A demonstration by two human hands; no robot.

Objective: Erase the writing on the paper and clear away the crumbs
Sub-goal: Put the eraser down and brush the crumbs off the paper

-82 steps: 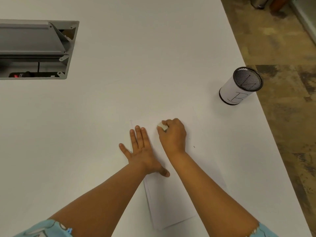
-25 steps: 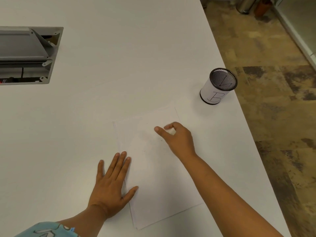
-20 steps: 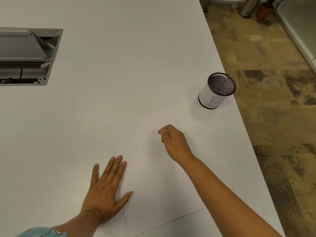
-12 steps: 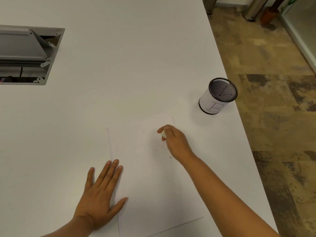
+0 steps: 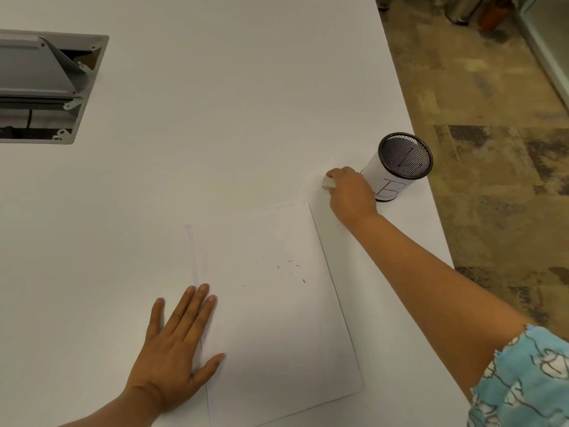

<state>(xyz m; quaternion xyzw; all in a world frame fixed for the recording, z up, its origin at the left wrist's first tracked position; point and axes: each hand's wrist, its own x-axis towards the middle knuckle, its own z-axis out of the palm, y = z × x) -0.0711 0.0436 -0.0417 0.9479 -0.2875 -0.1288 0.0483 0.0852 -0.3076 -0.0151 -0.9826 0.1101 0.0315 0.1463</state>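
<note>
Here the right hand (image 5: 351, 192), which half a second earlier held the small white block eraser (image 5: 328, 182) against the upper part of the white sheet of paper (image 5: 277, 318), has carried it off the sheet to the bare white counter (image 5: 215, 134) beyond the paper's far right corner, just beside the black mesh pen cup wrapped in a white label marked "B" (image 5: 397, 171). The fingers are curled round the eraser, whose pale end shows past the fingertips; whether it touches the counter cannot be told. The left hand (image 5: 175, 349) lies flat with fingers straight and spread, straddling the paper's left edge near its near corner, pinning the sheet; it has kept roughly this place over the last second, having earlier pressed higher up beside the rubbing hand. The two hands are well apart. No pencil marks are legible on the sheet, while a scatter of small dark eraser crumbs (image 5: 289, 268) lies on its upper middle. The withdrawal of the eraser suggests that the erasing step is finished or nearly so, and that the eraser is about to be set down by the cup, though this is a judgement only. The crumbs remain to be brushed off, so the second half of the task is not yet begun. A grey recessed cable hatch (image 5: 46, 87) is set in the counter at far left.
</note>
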